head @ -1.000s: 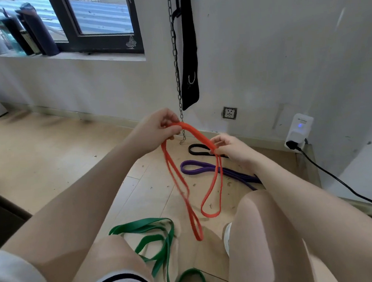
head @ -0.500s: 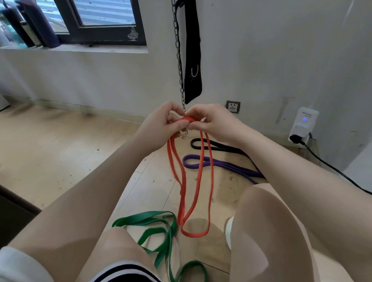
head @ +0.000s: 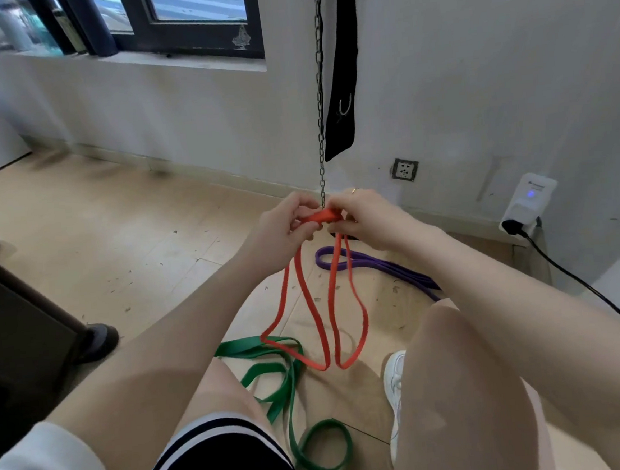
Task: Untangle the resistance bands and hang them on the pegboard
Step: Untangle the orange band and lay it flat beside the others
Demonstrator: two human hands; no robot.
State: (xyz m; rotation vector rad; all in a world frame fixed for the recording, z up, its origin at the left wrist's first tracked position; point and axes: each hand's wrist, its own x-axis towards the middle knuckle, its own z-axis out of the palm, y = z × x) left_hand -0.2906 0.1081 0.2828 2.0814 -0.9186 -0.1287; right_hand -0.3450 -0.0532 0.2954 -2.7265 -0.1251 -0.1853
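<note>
The left hand and the right hand are close together, almost touching. Both pinch the top of the orange band, bunched up between them. Two long orange loops hang down from the hands toward the wood floor. The green band lies twisted on the floor between the knees. The purple band lies on the floor near the wall, under the right arm
</note>
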